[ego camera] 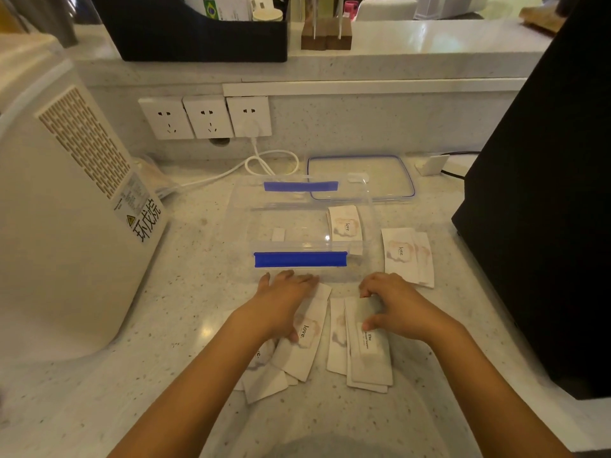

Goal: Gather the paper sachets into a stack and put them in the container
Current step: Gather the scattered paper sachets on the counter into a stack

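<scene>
- Right hand point(393, 305): fingers curled, thumb and fingertips pinching the far end of the top sachet of the right pile point(367, 348). The pinch is closed on that sachet, which appears partly lifted at the far end.
- Left hand point(284, 302): palm down, fingers spread flat, pressing on the left pile point(297, 345). It pins the paper and grasps nothing.
- Right pile: several sachets roughly squared, long axes running near to far. It lies directly under the right hand.
- Left pile: sachets fanned and overlapping, tilted slightly clockwise from the near-far line; the nearest ones splay out to the near left.
- Third group point(406, 256): two or three overlapping sachets, far and right of the right hand, just beside the container's right wall. The right hand is the nearer hand to it.
- Container point(251, 233): clear, open, blue latches on its near and far rims, standing just beyond both hands. One sachet point(345, 224) appears to lie inside at its right end.
- Lid point(393, 180): off, lying flat on the countertop point(198, 285), far right of the container.
- Judgement: gathering is unfinished. The coming move turns on bringing the two near piles together, left toward right, with long axes aligned near to far. The finished stack then goes away from the person, over the near rim.
</scene>
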